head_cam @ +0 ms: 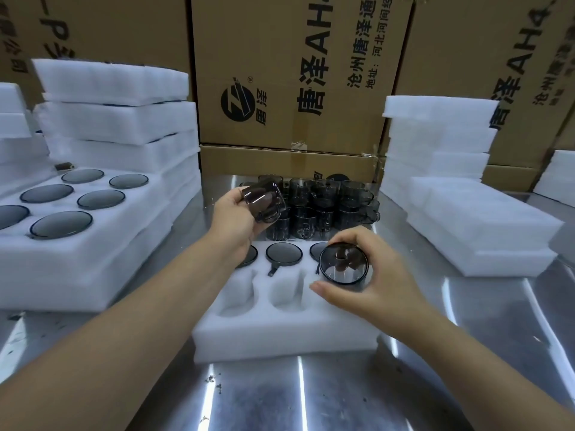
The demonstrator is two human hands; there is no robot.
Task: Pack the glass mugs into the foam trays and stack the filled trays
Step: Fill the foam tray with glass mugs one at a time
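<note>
Each hand's fingers (342,236) grip a mug (343,263) — above the tray (280,334).

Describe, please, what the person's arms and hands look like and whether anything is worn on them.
The left arm and right arm are bare to the frame edge, no sleeves in view. The left hand and right hand wear no gloves; no ring, watch or bracelet shows. The right thumbnail looks short and unpainted.

Smoky grey glass mugs (323,203) mid-frame — white foam trays (280,331) — brown cardboard boxes (280,73) with black print, upper frame; silvery table (311,399).
</note>
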